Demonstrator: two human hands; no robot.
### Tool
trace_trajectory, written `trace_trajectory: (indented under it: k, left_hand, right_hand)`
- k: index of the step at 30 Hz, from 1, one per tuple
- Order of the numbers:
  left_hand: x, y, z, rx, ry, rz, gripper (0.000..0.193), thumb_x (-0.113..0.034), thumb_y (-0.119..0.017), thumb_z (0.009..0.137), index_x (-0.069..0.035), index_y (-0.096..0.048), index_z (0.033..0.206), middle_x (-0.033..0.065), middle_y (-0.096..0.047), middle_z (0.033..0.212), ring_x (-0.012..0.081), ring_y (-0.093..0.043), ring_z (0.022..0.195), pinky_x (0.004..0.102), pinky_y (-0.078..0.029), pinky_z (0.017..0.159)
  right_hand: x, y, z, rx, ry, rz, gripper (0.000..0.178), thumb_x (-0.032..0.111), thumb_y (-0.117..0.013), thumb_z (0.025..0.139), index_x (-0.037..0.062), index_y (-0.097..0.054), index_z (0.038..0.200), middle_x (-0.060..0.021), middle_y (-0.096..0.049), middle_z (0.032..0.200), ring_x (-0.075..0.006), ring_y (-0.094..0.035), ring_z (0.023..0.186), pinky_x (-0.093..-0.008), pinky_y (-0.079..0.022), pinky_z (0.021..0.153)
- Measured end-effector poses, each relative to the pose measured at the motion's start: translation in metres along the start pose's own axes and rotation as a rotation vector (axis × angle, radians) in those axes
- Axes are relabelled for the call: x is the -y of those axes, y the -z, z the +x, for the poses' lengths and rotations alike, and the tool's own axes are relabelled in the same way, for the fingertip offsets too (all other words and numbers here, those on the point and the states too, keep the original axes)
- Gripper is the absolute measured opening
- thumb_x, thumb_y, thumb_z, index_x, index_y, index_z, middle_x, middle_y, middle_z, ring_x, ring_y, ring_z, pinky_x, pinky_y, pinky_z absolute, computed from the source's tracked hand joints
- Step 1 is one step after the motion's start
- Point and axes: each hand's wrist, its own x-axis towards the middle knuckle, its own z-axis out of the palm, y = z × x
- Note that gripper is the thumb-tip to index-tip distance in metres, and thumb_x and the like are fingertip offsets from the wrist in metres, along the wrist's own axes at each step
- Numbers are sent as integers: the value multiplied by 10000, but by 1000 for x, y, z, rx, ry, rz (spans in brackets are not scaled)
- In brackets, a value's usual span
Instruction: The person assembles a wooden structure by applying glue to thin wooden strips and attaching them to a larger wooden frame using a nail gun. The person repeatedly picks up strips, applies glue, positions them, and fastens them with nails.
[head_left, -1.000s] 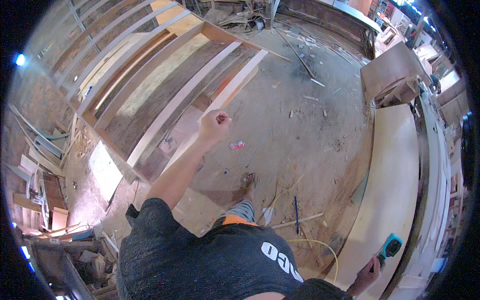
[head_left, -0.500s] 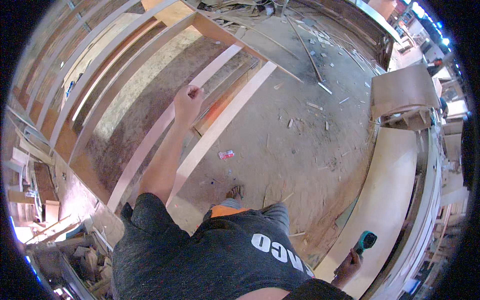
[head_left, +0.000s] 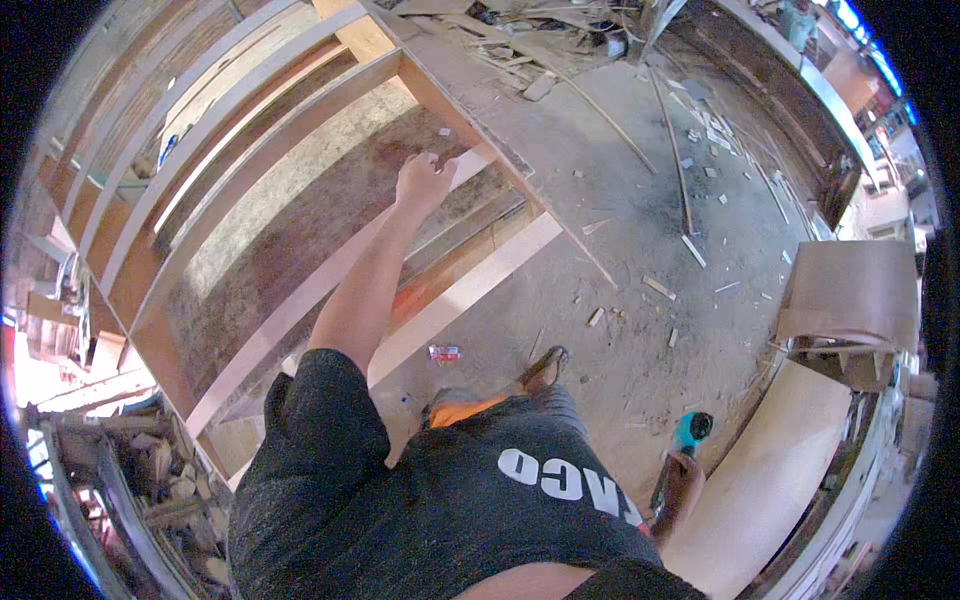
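My left hand (head_left: 425,185) is over a pale wooden slat (head_left: 355,252) of a large wooden frame (head_left: 430,92), near the slat's far end. Its fingers are curled together; whether they hold anything small cannot be made out. At my right side, my right hand (head_left: 682,485) is wrapped round the grip of a teal-and-black power tool (head_left: 690,430), its exact kind unclear. A second pale slat (head_left: 480,290) crosses the frame nearer to me, with an orange-marked board (head_left: 415,298) beside it.
Wood scraps (head_left: 658,288) and long strips (head_left: 672,150) litter the concrete floor at the far right. A curved pale panel (head_left: 760,470) lies on my right, below a brown curved wooden piece (head_left: 850,292). A small red-and-white packet (head_left: 443,353) lies by my feet.
My left hand has moved along the slat toward its far end. My right hand has brought the power tool forward, off the pale panel's side. One foot has stepped forward, and the view has shifted.
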Motion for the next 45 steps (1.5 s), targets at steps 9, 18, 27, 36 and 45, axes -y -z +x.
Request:
trace_trajectory:
  k: [9, 18, 27, 36, 45]
  left_hand:
    - [-41, -33, 57, 220, 113, 255, 818, -712, -617, 891, 41, -719, 1194, 280, -701, 1220, 414, -678, 1151, 487, -528, 1003]
    - [-33, -61, 79, 346, 222, 108, 927, -863, -586, 815, 2, -754, 1103, 249, -743, 1148, 391, -712, 1112, 484, -548, 968]
    - [-57, -51, 70, 398, 190, 288, 827, -843, -569, 844, -59, -772, 1011, 217, -764, 1008, 404, -738, 973, 509, -579, 865]
    - [-31, -93, 64, 182, 71, 339, 675, -769, -543, 913, -147, -803, 961, 214, -759, 916, 410, -735, 959, 568, -573, 883]
    - [-39, -73, 45, 145, 139, 201, 567, -745, -599, 887, -218, -806, 904, 141, -761, 872, 364, -751, 873, 508, -576, 805]
  right_hand:
    - [60, -2, 232, 309, 83, 16, 238, 154, -704, 942, -24, -771, 1085, -207, -761, 1007, -338, -730, 943, -411, -552, 872]
    - [99, -41, 319, 298, 238, 15, 213, 85, -696, 937, -26, -761, 1107, -173, -739, 985, -255, -700, 844, -368, -545, 762]
    - [120, -76, 387, 559, 137, 138, 184, 63, -709, 937, -6, -778, 1093, -120, -731, 939, -160, -661, 805, -319, -512, 699]
    - [91, -111, 519, 501, 551, 185, 191, 46, -703, 933, -44, -769, 1087, -134, -736, 986, -186, -658, 841, -323, -553, 714]
    - [143, -112, 563, 628, 430, 180, 244, 103, -675, 974, -37, -751, 1160, -108, -742, 1055, -154, -622, 788, -288, -502, 630]
